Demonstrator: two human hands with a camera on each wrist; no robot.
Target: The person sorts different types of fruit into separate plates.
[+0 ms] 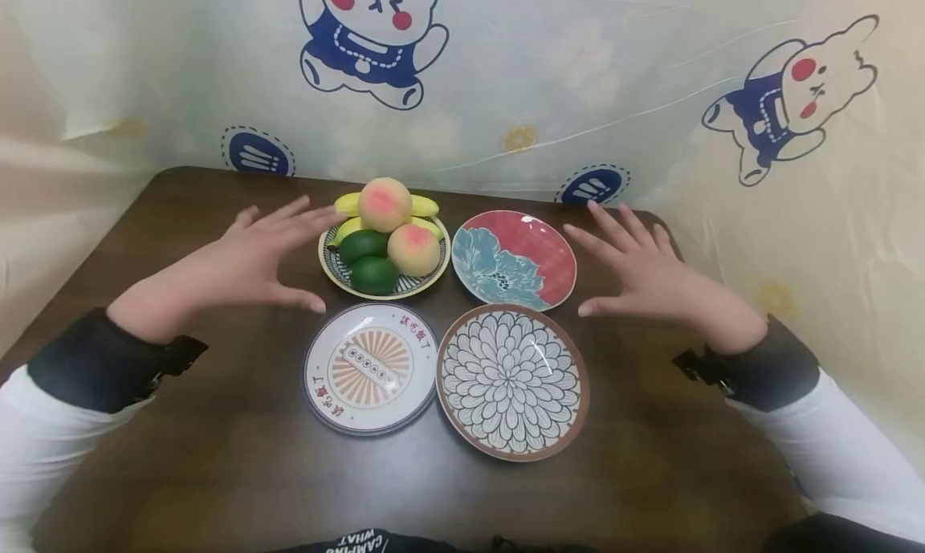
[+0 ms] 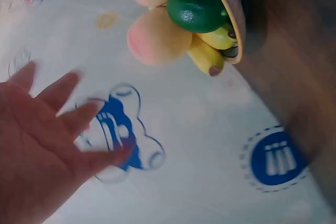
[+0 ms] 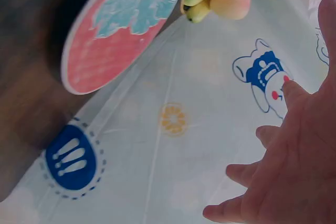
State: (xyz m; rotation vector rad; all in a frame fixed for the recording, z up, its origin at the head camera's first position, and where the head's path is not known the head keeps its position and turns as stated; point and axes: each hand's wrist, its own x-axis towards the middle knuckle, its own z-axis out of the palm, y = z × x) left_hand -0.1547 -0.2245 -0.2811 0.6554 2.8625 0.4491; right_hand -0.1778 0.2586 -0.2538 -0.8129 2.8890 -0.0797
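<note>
My left hand (image 1: 263,256) hovers just left of a patterned bowl (image 1: 327,270), fingers spread and holding nothing. In the bowl lie two peaches (image 1: 385,205), two dark green avocado-like fruits (image 1: 375,275) and several bananas (image 1: 425,206). My right hand (image 1: 639,276), likewise spread, is in the air right of a red plate (image 1: 552,252) with a blue flower. Nearer to me are a white plate (image 1: 370,368) with orange rays and a brown-rimmed plate (image 1: 513,380) with a petal pattern. In the left wrist view the palm (image 2: 37,150) has nothing in it.
The dark wooden table (image 1: 238,457) carries the dishes, which sit close together around its middle. A pale cloth (image 1: 549,79) with cartoon figures hangs behind the table's far edge and along both sides.
</note>
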